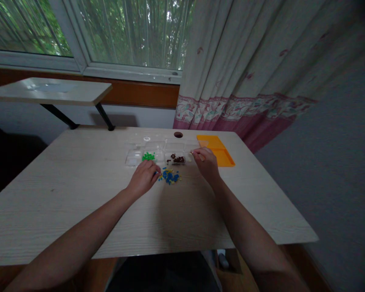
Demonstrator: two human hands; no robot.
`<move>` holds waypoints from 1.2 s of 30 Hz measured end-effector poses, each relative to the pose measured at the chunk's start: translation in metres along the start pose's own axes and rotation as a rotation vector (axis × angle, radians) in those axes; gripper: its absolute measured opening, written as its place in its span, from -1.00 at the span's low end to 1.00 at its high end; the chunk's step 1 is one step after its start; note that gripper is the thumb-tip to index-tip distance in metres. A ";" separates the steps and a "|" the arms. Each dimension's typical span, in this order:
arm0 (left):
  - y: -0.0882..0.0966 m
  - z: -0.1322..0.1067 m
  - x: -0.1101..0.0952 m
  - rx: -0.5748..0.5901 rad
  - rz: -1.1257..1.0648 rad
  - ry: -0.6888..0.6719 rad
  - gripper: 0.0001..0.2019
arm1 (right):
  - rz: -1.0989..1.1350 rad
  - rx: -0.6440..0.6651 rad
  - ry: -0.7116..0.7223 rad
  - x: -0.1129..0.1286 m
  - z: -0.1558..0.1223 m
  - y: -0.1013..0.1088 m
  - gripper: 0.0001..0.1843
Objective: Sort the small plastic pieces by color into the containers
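A loose pile of small blue and yellow pieces lies on the table. My left hand is at the pile's left edge, thumb and fingers pinched together; whatever sits between them is too small to name. Behind the pile stands a clear plastic compartment box. Green pieces fill part of one compartment, and dark brown pieces lie in another further right. My right hand is over the box's right end, fingertips pinched; I cannot make out what they hold.
An orange two-part tray rests right of the box, partly behind my right hand. A round cable hole is near the table's back edge. At the back left, a raised shelf stands on black legs. Curtains hang behind.
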State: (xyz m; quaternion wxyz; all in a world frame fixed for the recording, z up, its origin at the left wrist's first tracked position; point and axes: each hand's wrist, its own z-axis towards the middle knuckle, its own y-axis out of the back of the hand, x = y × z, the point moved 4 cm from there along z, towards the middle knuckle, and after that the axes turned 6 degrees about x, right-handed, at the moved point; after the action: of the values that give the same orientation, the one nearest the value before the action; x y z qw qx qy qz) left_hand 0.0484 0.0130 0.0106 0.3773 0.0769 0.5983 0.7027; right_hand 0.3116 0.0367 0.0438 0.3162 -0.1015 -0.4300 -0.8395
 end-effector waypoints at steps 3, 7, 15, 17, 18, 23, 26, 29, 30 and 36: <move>-0.001 -0.001 0.001 -0.001 0.009 0.004 -0.87 | -0.059 0.018 -0.030 -0.008 -0.004 -0.006 -0.74; -0.001 -0.001 0.002 -0.002 0.006 0.010 -0.87 | -0.198 0.039 -0.112 -0.018 -0.010 -0.014 -0.78; -0.003 -0.001 0.005 -0.032 -0.003 0.016 -0.87 | -0.282 0.028 -0.167 -0.021 -0.015 -0.017 -0.84; -0.002 -0.001 0.005 -0.041 -0.003 0.012 -0.87 | -0.280 0.046 -0.153 -0.022 -0.015 -0.019 -0.83; -0.002 -0.001 0.005 -0.043 -0.005 0.011 -0.87 | -0.279 0.051 -0.147 -0.022 -0.015 -0.019 -0.82; 0.000 -0.001 0.004 -0.057 -0.028 0.010 -0.88 | -0.272 0.023 -0.140 -0.026 -0.015 -0.018 -0.80; 0.000 -0.001 0.005 -0.071 -0.047 0.016 -0.87 | -0.272 0.015 -0.129 -0.025 -0.014 -0.017 -0.80; 0.001 -0.002 0.006 -0.076 -0.065 0.006 -0.85 | -0.266 0.023 -0.121 -0.023 -0.014 -0.017 -0.80; 0.001 -0.002 0.006 -0.072 -0.070 -0.001 -0.85 | -0.260 0.024 -0.119 -0.023 -0.013 -0.017 -0.80; 0.001 -0.003 0.003 -0.033 -0.050 -0.035 -0.77 | -0.221 0.024 -0.117 -0.023 -0.014 -0.019 -0.80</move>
State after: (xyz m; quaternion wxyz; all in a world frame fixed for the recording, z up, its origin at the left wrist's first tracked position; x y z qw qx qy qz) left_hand 0.0446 0.0125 0.0098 0.4065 0.0678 0.5815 0.7014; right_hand 0.3196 0.0438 0.0127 0.1976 -0.0985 -0.4661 -0.8567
